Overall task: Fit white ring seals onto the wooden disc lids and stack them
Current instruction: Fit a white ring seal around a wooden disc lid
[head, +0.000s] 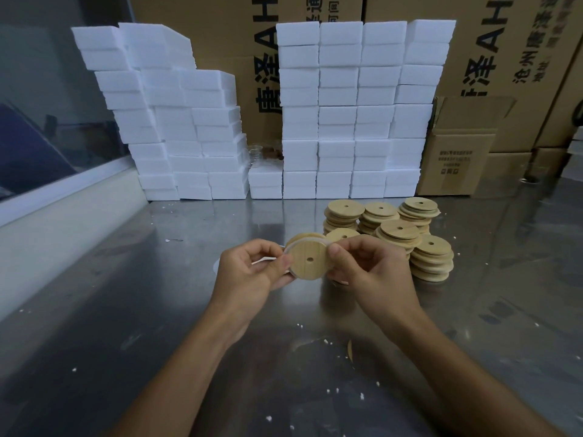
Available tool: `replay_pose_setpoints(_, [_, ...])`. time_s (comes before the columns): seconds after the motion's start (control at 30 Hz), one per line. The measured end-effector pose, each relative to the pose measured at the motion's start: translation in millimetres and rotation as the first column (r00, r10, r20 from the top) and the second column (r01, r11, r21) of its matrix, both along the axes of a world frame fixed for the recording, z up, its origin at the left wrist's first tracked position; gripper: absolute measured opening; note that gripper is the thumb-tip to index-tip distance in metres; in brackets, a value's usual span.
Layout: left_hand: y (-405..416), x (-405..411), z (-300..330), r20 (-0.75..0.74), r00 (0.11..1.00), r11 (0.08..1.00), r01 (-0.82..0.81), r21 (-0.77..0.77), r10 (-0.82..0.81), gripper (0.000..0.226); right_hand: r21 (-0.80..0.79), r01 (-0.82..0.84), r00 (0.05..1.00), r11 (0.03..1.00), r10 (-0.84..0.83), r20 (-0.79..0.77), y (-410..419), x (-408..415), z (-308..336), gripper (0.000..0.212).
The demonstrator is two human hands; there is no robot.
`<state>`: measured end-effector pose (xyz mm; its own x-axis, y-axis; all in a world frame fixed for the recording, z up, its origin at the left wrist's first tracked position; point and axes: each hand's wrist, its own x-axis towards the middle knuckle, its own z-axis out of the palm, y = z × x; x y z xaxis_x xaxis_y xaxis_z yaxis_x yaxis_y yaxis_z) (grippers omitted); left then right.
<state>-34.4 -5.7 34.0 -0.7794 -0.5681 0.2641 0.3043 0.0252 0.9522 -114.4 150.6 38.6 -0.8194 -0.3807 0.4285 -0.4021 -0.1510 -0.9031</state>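
Observation:
I hold one wooden disc lid (307,261) upright above the steel table, its flat face with a small centre hole turned toward me. A white ring seal (291,247) runs along its upper left edge. My left hand (252,272) pinches the lid's left rim and my right hand (362,266) pinches the right rim. Behind and to the right stand several stacks of wooden disc lids (400,234), the nearest stack partly hidden by my right hand. More white rings (217,266) lie on the table behind my left hand, mostly hidden.
Tall stacks of white foam blocks (337,121) line the back of the steel table (126,310). Cardboard boxes (457,162) stand behind and to the right. A white window ledge (63,203) runs along the left. Foam crumbs and a wood sliver (349,350) lie on the near table.

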Motion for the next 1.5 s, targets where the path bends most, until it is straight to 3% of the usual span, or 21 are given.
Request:
replay_pose_setpoints(0.1, [-2.3,0.9,0.3,0.008,1.000,1.000,-0.002,0.015,0.002,0.016,-0.044,-0.033,0.999,0.998,0.035,0.033,-0.3,0.0,0.7,0.009])
replay_pose_setpoints(0.5, [-2.3,3.0,2.6,0.062,0.997,0.998,0.038,0.051,-0.042,0.018,0.125,0.049,0.979,0.991,-0.022,-0.203,5.2,-1.6,-1.2,0.004])
replay_pose_setpoints(0.8, [-1.2,5.1,5.5,0.005,0.974,0.958,0.222,0.183,-0.226,0.016,0.060,0.093,0.969,0.994,-0.076,-0.237,2.3,-2.5,0.0,0.005])
replay_pose_setpoints(0.97, [-0.9,4.6,5.6,0.016,0.993,0.983,0.114,0.143,-0.118,0.013,0.071,0.078,0.970,0.994,-0.059,-0.235,2.5,-0.9,-0.8,0.004])
replay_pose_setpoints(1.1, [-1.9,4.7,3.6,0.049,0.998,0.999,0.043,0.028,-0.045,0.016,0.081,0.092,0.957,0.992,-0.066,-0.284,2.5,3.0,-0.5,0.006])
replay_pose_setpoints(1.23, [-1.6,3.3,4.6,-0.017,0.996,0.974,0.093,0.206,-0.091,0.013,0.046,0.050,0.968,0.998,-0.037,-0.247,1.4,5.4,1.0,0.012])
replay_pose_setpoints(1.3, [0.1,1.9,4.2,-0.038,0.994,0.958,0.111,0.264,-0.104,0.012,0.029,-0.019,0.988,0.999,0.023,-0.154,-0.5,7.8,0.6,0.020])
replay_pose_setpoints(1.4, [0.7,0.4,4.2,-0.016,0.997,0.977,0.075,0.201,-0.074,0.013,-0.048,-0.063,0.998,0.997,0.062,-0.026,-2.1,7.3,0.9,0.022])
replay_pose_setpoints(1.5, [0.7,1.0,3.4,0.013,0.998,0.990,0.059,0.130,-0.061,0.013,-0.059,-0.076,0.997,0.995,0.075,-0.017,-0.8,5.1,2.9,0.021])
